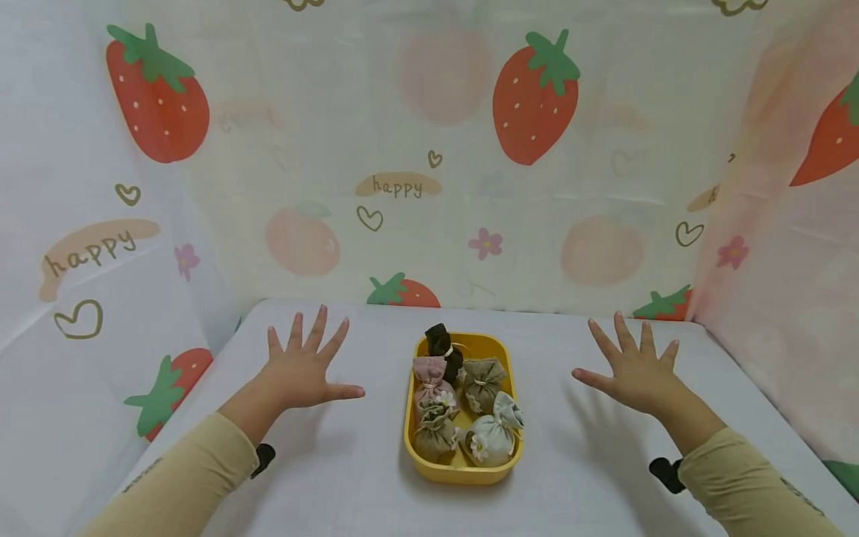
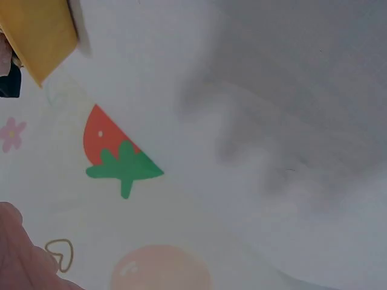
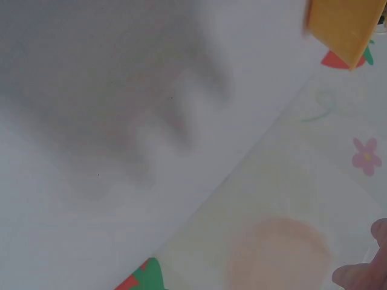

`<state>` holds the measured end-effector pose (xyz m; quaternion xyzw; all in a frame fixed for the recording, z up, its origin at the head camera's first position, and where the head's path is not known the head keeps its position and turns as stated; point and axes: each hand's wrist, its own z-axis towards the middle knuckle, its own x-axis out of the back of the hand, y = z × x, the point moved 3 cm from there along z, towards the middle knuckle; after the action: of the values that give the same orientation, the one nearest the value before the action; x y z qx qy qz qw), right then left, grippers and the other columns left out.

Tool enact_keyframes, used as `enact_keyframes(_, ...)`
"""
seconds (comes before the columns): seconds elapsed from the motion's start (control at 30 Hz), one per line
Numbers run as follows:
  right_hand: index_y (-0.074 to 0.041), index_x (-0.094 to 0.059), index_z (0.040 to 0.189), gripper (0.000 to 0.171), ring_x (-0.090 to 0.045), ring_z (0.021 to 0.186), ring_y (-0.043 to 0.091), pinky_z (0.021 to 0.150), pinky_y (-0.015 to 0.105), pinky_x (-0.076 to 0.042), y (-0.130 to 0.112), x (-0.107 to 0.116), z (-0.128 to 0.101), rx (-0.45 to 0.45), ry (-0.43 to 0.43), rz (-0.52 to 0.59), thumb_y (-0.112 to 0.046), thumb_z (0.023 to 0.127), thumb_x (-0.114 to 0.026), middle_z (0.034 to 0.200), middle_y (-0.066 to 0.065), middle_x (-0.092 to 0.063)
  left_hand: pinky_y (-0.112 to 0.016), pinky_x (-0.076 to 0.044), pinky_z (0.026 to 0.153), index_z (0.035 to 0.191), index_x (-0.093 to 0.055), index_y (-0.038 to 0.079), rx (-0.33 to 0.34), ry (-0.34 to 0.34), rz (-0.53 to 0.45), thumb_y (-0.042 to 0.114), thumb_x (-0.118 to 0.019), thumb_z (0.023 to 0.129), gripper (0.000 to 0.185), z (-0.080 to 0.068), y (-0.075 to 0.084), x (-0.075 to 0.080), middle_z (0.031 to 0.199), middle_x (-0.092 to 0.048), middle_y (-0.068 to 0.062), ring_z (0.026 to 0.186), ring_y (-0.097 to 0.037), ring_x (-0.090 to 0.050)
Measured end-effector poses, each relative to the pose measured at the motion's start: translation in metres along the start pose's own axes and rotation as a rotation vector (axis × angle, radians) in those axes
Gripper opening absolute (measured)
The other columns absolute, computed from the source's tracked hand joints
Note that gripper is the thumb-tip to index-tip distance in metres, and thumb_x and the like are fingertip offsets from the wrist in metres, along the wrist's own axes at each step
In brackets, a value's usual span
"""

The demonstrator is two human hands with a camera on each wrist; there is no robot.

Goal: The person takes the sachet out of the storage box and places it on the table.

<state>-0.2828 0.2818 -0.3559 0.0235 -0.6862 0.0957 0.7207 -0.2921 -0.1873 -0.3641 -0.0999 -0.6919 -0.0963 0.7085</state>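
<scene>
In the head view a yellow tray [image 1: 463, 474] stands on the table between both hands. Inside it lie several small tied cloth pouches: a dark brown one [image 1: 439, 341], a pink one [image 1: 429, 371], an olive one [image 1: 483, 382], a brown one [image 1: 435, 436] and a pale one [image 1: 495, 436] with a white flower. My left hand [image 1: 300, 373] hovers to the left of the tray, fingers spread, holding nothing. On the other side my right hand [image 1: 639, 377] is likewise spread and holds nothing. Each wrist view catches only part of a hand at a lower corner.
A white-covered table [image 1: 376, 492] carries the tray. Behind it hangs a cloth backdrop [image 1: 403, 246] printed with strawberries, hearts and flowers, and similar sheets close off the left and right sides. Black wrist pieces [image 1: 264, 460] show under the beige sleeves.
</scene>
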Motion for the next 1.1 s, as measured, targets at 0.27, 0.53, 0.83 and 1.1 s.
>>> enact_keyframes(0.27,-0.021,-0.004,0.149,0.097,0.013,0.127,0.057,0.083,0.075,0.015,-0.001,0.0,0.001,0.002,-0.015,0.002,-0.079,0.077,-0.035,0.149,0.026,0.006,-0.071,0.012,0.091,0.149,-0.001,0.024,0.012,-0.024,-0.007,0.09,-0.037,0.06,0.116,0.004,0.002,-0.006,0.152,0.013,-0.016,0.132,-0.052,0.009)
enact_keyframes(0.53,-0.022,-0.002,0.148,0.095,0.014,0.127,0.057,0.084,0.075,0.014,0.0,-0.003,0.002,0.009,-0.019,0.001,-0.076,0.079,-0.035,0.149,0.025,0.007,-0.072,0.01,0.092,0.148,0.0,0.024,0.011,-0.013,0.013,0.091,-0.036,0.059,0.117,0.006,0.005,-0.009,0.152,0.013,-0.015,0.133,-0.05,0.008)
enact_keyframes(0.83,-0.021,-0.004,0.149,0.094,0.013,0.127,0.057,0.084,0.076,0.013,-0.005,0.0,0.002,0.021,-0.014,0.01,-0.075,0.079,-0.037,0.149,0.026,0.006,-0.072,0.009,0.092,0.149,-0.001,0.023,-0.005,-0.018,0.011,0.09,-0.038,0.06,0.117,0.006,0.012,-0.006,0.152,0.013,-0.014,0.133,-0.049,0.008)
enact_keyframes(1.1,-0.021,-0.005,0.149,0.094,0.012,0.127,0.058,0.083,0.076,0.013,-0.006,-0.001,0.003,0.031,-0.013,0.006,-0.075,0.079,-0.037,0.149,0.027,0.004,-0.072,0.006,0.093,0.148,-0.001,0.024,-0.058,-0.043,0.009,0.09,-0.038,0.059,0.117,0.005,0.027,-0.013,0.153,0.01,-0.013,0.135,-0.045,0.01)
